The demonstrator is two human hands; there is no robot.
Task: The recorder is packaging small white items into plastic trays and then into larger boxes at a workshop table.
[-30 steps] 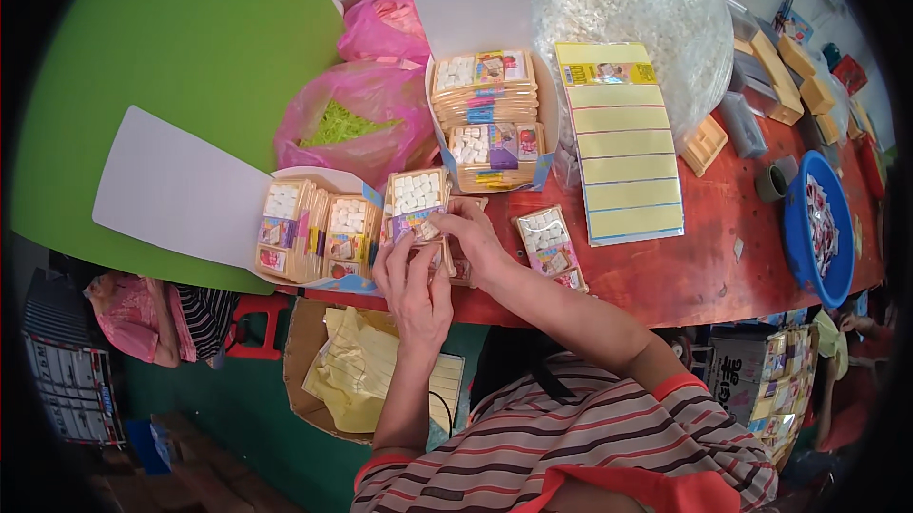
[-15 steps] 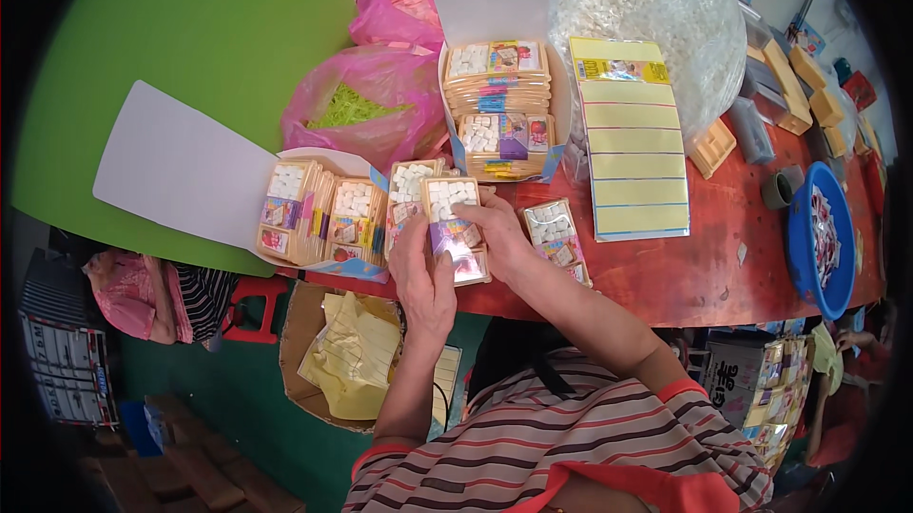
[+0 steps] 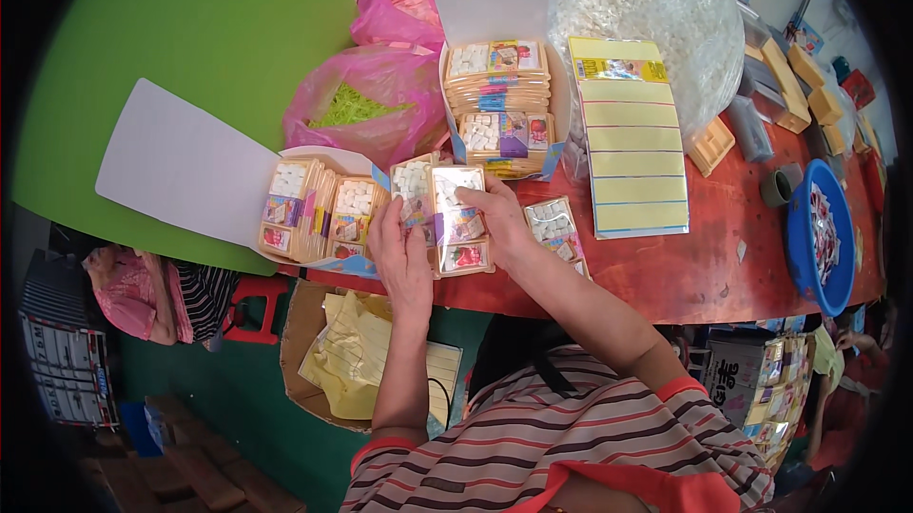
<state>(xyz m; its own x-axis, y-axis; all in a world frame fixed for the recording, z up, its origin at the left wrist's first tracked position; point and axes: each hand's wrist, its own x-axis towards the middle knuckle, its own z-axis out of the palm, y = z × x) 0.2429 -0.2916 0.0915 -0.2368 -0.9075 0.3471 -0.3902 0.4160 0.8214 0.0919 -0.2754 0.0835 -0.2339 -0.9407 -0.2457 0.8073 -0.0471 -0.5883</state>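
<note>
The wrapped tray [image 3: 463, 228], with white pieces at its upper end and a strawberry picture at its lower, is in the right hand [image 3: 501, 228], upright and face up. That hand is closed on its right edge, thumb lying over the white pieces; a firm hold on the rim rather than a press on the glossy face should keep the contents from shifting. The left hand [image 3: 403, 261] is half open, fingers loosely curled; whether its fingertips touch the second tray [image 3: 411, 178], just ahead of them, I cannot tell. Keeping the two trays' edges from catching would help. Left of the left hand stands an open box [image 3: 354, 267] of packed trays; ahead of the right hand, another box [image 3: 561, 109]. Just right of the right hand, a loose tray [image 3: 550, 225] lies on the red surface [image 3: 685, 271].
</note>
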